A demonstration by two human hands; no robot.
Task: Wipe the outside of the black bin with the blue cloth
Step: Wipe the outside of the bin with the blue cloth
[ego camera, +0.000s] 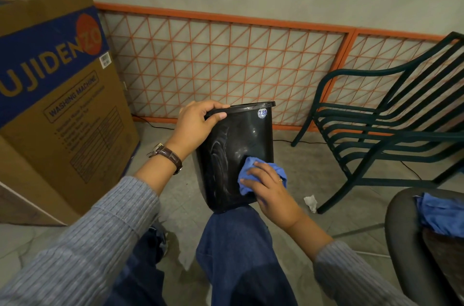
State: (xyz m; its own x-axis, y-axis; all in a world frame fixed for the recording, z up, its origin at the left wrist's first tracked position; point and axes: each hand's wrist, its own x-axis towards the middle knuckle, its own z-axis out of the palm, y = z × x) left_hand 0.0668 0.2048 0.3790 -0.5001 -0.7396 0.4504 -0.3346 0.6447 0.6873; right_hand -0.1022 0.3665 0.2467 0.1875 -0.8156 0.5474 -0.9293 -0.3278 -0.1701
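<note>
The black bin (236, 140) rests tilted on my right knee, its rim away from me and a round price sticker near the top. Wet smear marks streak its near side. My left hand (198, 125) grips the rim at the bin's upper left corner, thumb on the outside. My right hand (270, 187) presses the bunched blue cloth (247, 167) flat against the bin's lower right side. My fingers cover much of the cloth.
A large cardboard washing-machine box (57, 95) stands at the left. An orange wire grille (226, 64) leans on the wall behind. A dark green metal chair (391, 125) is at the right, a crumpled tissue (310, 201) on the floor, another blue cloth (442, 215) on a round seat at bottom right.
</note>
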